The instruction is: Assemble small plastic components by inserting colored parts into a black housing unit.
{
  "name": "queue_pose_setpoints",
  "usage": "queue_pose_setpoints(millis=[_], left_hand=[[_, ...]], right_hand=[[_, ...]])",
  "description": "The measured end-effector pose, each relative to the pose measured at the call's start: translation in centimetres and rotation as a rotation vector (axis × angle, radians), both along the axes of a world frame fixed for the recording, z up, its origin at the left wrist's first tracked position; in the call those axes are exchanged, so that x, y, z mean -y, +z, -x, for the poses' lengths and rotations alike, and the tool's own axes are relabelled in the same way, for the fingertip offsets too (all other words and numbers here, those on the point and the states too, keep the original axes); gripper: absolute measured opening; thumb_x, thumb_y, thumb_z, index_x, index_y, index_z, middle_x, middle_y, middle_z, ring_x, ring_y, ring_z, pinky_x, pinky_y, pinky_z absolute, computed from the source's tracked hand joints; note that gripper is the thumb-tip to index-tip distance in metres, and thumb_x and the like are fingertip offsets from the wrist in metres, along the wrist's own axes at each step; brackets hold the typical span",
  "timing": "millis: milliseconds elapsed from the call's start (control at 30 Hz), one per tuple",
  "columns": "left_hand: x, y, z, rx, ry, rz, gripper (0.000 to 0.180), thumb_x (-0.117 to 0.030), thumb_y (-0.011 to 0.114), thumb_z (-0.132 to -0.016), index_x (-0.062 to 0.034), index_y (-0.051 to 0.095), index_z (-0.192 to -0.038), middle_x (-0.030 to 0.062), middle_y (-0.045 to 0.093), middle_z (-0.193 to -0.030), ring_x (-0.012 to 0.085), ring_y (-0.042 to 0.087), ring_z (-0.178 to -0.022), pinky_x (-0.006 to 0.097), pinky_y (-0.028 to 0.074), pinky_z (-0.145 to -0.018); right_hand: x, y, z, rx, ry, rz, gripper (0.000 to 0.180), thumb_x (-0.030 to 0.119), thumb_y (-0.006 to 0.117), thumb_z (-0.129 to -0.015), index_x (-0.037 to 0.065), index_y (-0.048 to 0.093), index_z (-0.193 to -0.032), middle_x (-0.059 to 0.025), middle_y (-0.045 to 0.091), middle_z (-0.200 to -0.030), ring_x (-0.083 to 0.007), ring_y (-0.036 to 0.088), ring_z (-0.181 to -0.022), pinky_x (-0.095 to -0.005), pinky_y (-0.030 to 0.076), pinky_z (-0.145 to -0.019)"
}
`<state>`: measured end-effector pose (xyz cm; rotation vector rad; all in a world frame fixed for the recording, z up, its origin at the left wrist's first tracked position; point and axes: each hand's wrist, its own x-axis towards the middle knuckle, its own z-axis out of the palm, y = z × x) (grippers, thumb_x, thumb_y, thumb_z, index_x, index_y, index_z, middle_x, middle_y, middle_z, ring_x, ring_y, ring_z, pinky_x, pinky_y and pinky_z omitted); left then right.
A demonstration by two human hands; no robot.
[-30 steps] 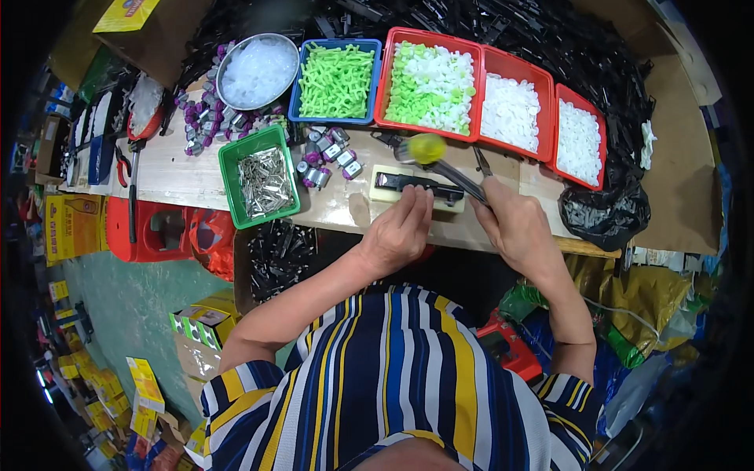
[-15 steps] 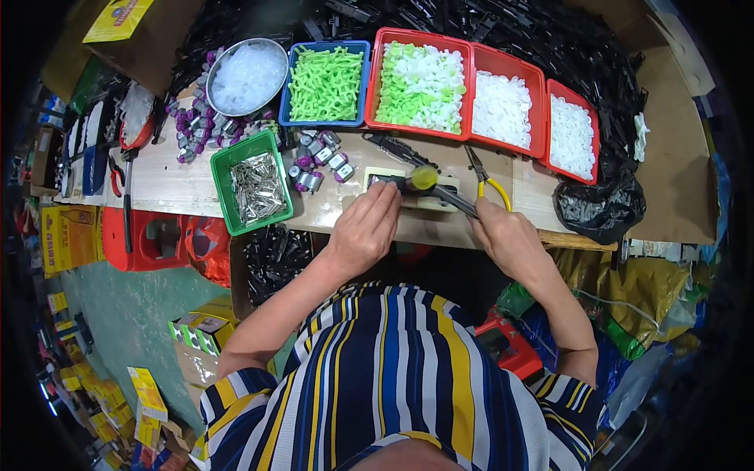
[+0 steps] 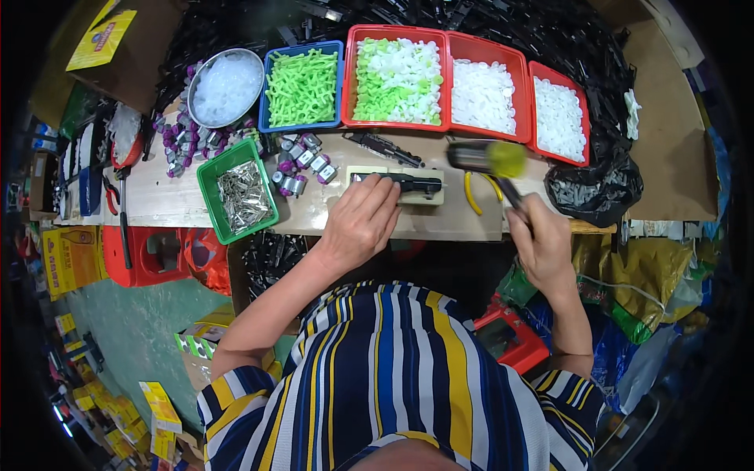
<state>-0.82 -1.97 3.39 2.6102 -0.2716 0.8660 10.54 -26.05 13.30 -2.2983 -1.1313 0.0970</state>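
A long black plastic part (image 3: pixel 421 184) lies in a cream block (image 3: pixel 428 199) near the bench's front edge. My left hand (image 3: pixel 357 224) has its fingers together on the part's left end, holding it against the block. To the right, my right hand (image 3: pixel 542 242) is closed round the handle of a hammer (image 3: pixel 469 156). The hammer's head, dark with a yellow face, is raised off the part and smeared by motion. Beneath it, yellow-handled pliers (image 3: pixel 471 194) lie on the bench, their jaws hidden. A second black part (image 3: pixel 385 149) rests behind the block.
A green tray (image 3: pixel 206 193) of metal pieces and several small motors (image 3: pixel 302 162) sit left of the block. Behind stand a metal bowl (image 3: pixel 226 88), a blue tray (image 3: pixel 303 127) and red trays (image 3: pixel 397 125) of plastic pieces. Black parts (image 3: pixel 330 12) are heaped at the back.
My right hand has lifted the hammer up and to the right, away from the black part. My left hand stays on the part. The whole view has shifted slightly.
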Motion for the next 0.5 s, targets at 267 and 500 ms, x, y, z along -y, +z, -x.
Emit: queue_pose_setpoints(millis=[267, 500], left_hand=[[0.4, -0.4, -0.7, 0.0, -0.005, -0.021, 0.033, -0.002, 0.076, -0.075, 0.0073, 0.067, -0.105, 0.0178, 0.066, -0.104, 0.0342, 0.064, -0.098, 0.039, 0.055, -0.082], [0.6, -0.3, -0.7, 0.02, -0.007, -0.032, 0.032, -0.002, 0.076, -0.075, 0.0065, 0.067, -0.105, 0.0181, 0.066, -0.105, 0.0345, 0.065, -0.098, 0.039, 0.055, -0.082]], right_hand=[[1.8, -2.8, -1.1, 0.035, -0.069, 0.23, 0.018, 0.012, 0.061, -0.093, 0.001, 0.049, -0.085, -0.0214, 0.057, -0.072, -0.043, 0.058, -0.066, -0.0462, 0.043, -0.055], [0.8, -3.4, -0.3, 0.084, -0.004, 0.024, 0.013, 0.01, 0.062, -0.089, 0.002, 0.052, -0.089, -0.0206, 0.056, -0.069, -0.0431, 0.059, -0.064, -0.0484, 0.047, -0.058]])
